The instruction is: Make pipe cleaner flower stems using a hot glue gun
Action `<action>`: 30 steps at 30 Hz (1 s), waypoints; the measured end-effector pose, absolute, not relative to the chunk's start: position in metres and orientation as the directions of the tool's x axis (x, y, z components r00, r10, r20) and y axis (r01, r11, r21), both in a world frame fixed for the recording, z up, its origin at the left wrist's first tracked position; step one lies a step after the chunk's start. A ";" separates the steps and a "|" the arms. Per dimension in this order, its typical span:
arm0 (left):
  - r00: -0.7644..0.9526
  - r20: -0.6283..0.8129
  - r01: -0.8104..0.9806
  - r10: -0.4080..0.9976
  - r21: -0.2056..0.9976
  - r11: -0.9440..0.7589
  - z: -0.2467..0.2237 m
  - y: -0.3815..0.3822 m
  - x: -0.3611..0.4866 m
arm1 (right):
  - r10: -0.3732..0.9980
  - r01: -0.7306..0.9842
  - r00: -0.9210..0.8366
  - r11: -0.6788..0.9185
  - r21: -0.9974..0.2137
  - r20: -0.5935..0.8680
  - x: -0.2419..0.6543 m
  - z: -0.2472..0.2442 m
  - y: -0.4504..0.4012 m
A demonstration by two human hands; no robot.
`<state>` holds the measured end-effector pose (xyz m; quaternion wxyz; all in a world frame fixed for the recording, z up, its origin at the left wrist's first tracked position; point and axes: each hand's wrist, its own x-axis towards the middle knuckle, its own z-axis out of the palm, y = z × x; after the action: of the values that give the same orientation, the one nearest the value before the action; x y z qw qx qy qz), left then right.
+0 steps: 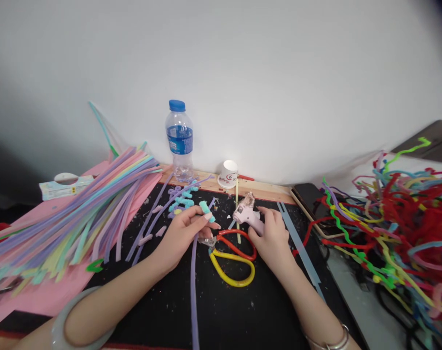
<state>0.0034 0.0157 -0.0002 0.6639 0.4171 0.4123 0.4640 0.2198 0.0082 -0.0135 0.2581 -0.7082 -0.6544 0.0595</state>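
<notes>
My left hand [180, 233] pinches a short, fluffy teal piece of pipe cleaner [207, 212] between thumb and fingers. A long purple pipe cleaner [194, 291] runs from beneath that hand to the near edge; whether the hand grips it I cannot tell. Wrapped around the handle of a pale pink glue gun [247, 215] is my right hand [274, 236]; the gun points left. Between my hands lie scissors [237, 283] with one red and one yellow handle, their blades partly hidden by my left hand. Curled teal pipe cleaner pieces [184, 197] rest beyond the left hand.
On the left, a bundle of pastel pipe cleaners [93, 209] covers pink paper [60, 291]. A water bottle [179, 141] and a paper cup [228, 174] stand by the wall. To the right are a phone [310, 199], pale blue strips [301, 248] and tangled colourful pipe cleaners [414, 214].
</notes>
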 end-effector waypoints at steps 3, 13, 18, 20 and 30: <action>0.235 -0.177 -0.268 0.956 0.933 0.239 -0.001 0.015 0.004 | 0.973 0.889 0.151 -0.055 -0.455 0.176 0.224 -0.015 0.011; 0.156 -0.140 -0.273 0.978 0.945 0.180 0.003 0.015 0.004 | 0.964 0.542 0.168 0.085 -0.836 0.207 0.230 -0.010 0.011; 0.112 -0.140 -0.243 0.984 0.956 0.164 0.006 0.016 0.004 | 0.988 0.455 -0.049 0.154 -0.877 0.149 0.228 -0.011 0.005; 0.120 -0.102 -0.218 0.988 0.968 0.126 0.004 0.016 0.004 | 0.985 0.462 -0.084 0.171 -0.870 0.149 0.226 -0.008 0.003; 0.152 -0.051 -0.125 0.987 0.990 0.071 0.001 0.016 0.002 | 0.953 0.524 -0.251 0.281 -0.804 0.169 0.222 -0.003 -0.002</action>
<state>0.0016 0.0157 0.0014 0.5822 0.4866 0.4431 0.4774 0.2224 -0.0023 -0.0034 0.3393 -0.5095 -0.7247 0.3163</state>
